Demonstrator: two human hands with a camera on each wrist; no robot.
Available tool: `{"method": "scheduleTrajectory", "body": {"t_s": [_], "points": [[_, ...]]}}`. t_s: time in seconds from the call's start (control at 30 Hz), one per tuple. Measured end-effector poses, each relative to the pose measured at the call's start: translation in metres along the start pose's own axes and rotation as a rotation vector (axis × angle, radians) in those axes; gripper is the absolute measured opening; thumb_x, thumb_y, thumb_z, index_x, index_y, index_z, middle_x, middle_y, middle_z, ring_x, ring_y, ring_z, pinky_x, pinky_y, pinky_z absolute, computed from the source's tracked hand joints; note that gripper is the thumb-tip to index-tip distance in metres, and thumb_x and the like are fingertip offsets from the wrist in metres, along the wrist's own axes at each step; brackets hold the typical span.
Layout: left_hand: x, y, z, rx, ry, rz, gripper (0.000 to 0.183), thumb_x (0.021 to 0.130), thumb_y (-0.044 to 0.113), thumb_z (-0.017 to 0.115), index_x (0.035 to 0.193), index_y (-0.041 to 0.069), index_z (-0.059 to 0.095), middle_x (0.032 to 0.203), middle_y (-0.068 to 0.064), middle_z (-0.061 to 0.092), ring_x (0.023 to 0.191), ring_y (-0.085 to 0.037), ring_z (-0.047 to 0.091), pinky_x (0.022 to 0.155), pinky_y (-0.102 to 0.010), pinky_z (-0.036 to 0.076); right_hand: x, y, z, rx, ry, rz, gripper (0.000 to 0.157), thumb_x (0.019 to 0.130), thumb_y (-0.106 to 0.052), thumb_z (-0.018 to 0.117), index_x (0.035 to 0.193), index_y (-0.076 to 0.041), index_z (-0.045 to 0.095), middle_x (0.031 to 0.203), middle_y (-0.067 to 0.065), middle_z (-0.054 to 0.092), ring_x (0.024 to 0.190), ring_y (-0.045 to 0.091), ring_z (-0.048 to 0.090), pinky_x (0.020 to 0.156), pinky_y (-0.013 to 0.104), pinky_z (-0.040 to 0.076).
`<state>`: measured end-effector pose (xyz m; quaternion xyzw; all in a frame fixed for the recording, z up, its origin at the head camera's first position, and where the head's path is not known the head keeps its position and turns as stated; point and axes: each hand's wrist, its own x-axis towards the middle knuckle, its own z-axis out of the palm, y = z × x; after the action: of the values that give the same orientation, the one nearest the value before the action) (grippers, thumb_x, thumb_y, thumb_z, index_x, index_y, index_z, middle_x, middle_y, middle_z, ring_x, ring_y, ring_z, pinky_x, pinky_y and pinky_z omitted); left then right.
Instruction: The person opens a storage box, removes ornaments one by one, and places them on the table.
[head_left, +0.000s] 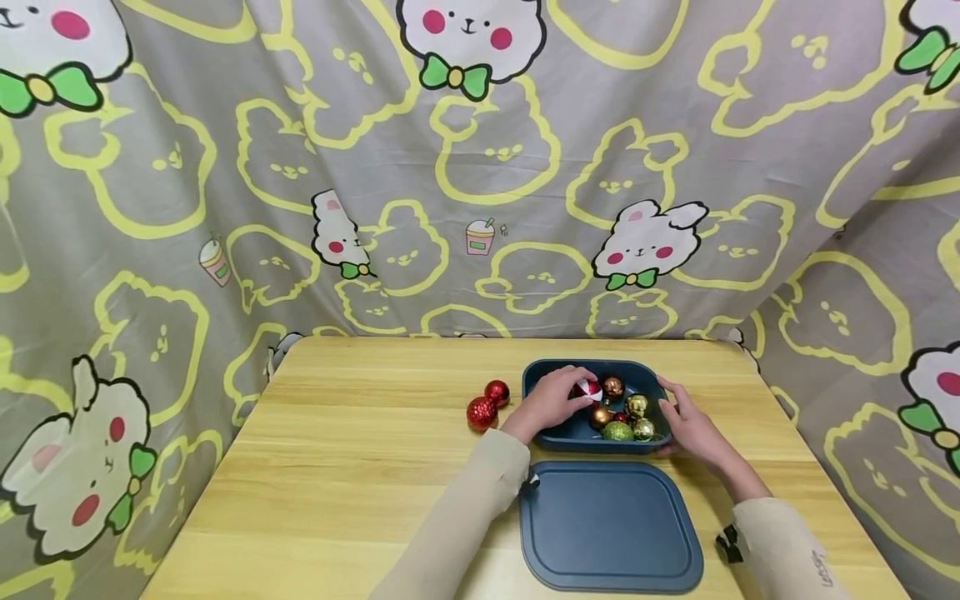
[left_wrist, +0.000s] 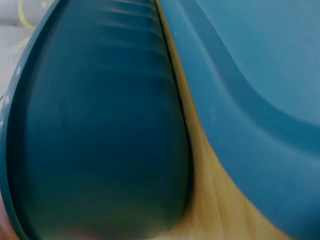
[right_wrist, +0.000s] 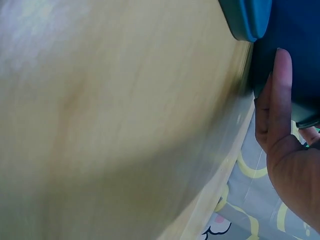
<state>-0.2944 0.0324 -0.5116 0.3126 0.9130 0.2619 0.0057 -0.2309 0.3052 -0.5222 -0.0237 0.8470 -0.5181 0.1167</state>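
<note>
In the head view, my left hand (head_left: 553, 400) reaches over the left side of a dark blue rectangular container (head_left: 558, 433) and holds a red and white Christmas ball (head_left: 589, 389) in its fingertips. Beside that ball, several Christmas balls lie in the container, among them a brown one (head_left: 612, 386), a gold one (head_left: 637, 405) and a green glittery one (head_left: 618, 431). My right hand (head_left: 693, 429) grips the container's right end. In the right wrist view, its fingers (right_wrist: 282, 90) lie along the outer wall. The left wrist view shows only the container's side (left_wrist: 105, 125), not the held ball.
Two red balls, a larger one (head_left: 482, 413) and a smaller one (head_left: 497, 392), sit on the wooden table (head_left: 360, 450) left of the container. A flat dark blue lid (head_left: 611, 525) lies just in front of it. A patterned curtain (head_left: 420, 183) hangs behind the table.
</note>
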Motion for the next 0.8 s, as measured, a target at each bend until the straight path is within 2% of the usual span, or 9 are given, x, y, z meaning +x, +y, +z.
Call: {"method": "scheduleTrajectory", "body": {"t_s": [0.13,0.33,0.47,0.57,0.7,0.8], "points": [[-0.001,0.0,-0.002,-0.111,0.053,-0.019,0.039,0.102,0.033,0.067,0.139,0.022,0.063,0.129,0.003,0.066,0.111,-0.011,0.064,0.096,-0.025,0.053,0.0,0.0,0.001,-0.005,0.004,0.006,0.062,0.115,-0.032,0.033,0.168,-0.021,0.004,0.117,0.034,0.042,0.063,0.037,0.068,0.065,0.043,0.065],[-0.005,0.002,-0.013,-0.235,0.097,-0.012,0.039,0.102,0.033,0.067,0.139,0.022,0.063,0.13,0.002,0.066,0.11,-0.01,0.064,0.096,-0.022,0.055,0.0,0.0,-0.001,-0.063,0.039,-0.015,0.061,0.115,-0.032,0.035,0.168,-0.018,0.009,0.122,0.037,0.047,0.065,0.031,0.071,0.062,0.041,0.064],[-0.007,0.002,-0.025,-0.32,0.124,0.012,0.038,0.101,0.027,0.069,0.138,0.018,0.064,0.127,-0.002,0.066,0.107,-0.011,0.066,0.097,-0.03,0.058,0.0,-0.002,-0.005,-0.17,0.099,-0.063,0.058,0.114,-0.028,0.04,0.166,-0.011,0.021,0.129,0.039,0.051,0.081,0.032,0.07,0.06,0.038,0.063],[-0.013,-0.001,-0.036,-0.375,0.141,0.022,0.038,0.101,0.025,0.07,0.137,0.016,0.064,0.128,-0.003,0.066,0.108,-0.012,0.067,0.097,-0.034,0.059,0.002,-0.003,-0.005,-0.227,0.153,-0.107,0.054,0.112,-0.022,0.045,0.161,-0.005,0.031,0.128,0.037,0.055,0.086,0.031,0.067,0.058,0.038,0.061],[-0.025,-0.007,-0.052,-0.404,0.156,0.002,0.039,0.1,0.027,0.07,0.138,0.017,0.064,0.131,-0.003,0.066,0.11,-0.014,0.067,0.097,-0.029,0.057,0.005,-0.002,-0.004,-0.23,0.177,-0.13,0.051,0.11,-0.016,0.049,0.159,-0.004,0.037,0.121,0.033,0.058,0.077,0.026,0.065,0.055,0.038,0.061],[-0.031,-0.016,-0.062,-0.432,0.177,0.003,0.04,0.1,0.025,0.071,0.138,0.017,0.064,0.131,-0.004,0.067,0.112,-0.018,0.067,0.099,-0.034,0.058,0.006,-0.003,-0.006,-0.224,0.171,-0.123,0.052,0.11,-0.016,0.051,0.159,-0.005,0.037,0.116,0.03,0.058,0.073,0.023,0.064,0.054,0.038,0.061]]}}
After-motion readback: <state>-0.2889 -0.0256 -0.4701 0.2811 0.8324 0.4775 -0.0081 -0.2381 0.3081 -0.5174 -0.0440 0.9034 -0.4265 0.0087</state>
